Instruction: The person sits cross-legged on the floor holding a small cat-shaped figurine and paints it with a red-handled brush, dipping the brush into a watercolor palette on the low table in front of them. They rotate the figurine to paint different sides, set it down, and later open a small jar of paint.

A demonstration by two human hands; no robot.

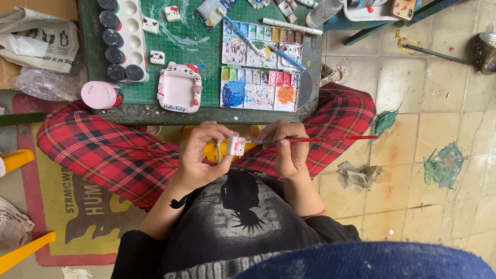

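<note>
A left hand point(199, 155) gripped a small white figurine point(235, 146) just below the table point(206, 114) edge. The right hand point(287, 147) fingers pinched a red paintbrush point(315, 139), lying horizontal, bristles pointing left against the figurine.

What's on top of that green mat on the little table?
On the green mat lie two paint palettes, a pink cat-shaped frame, small white figurines and a blue brush. The mat under them is hidden.
</note>
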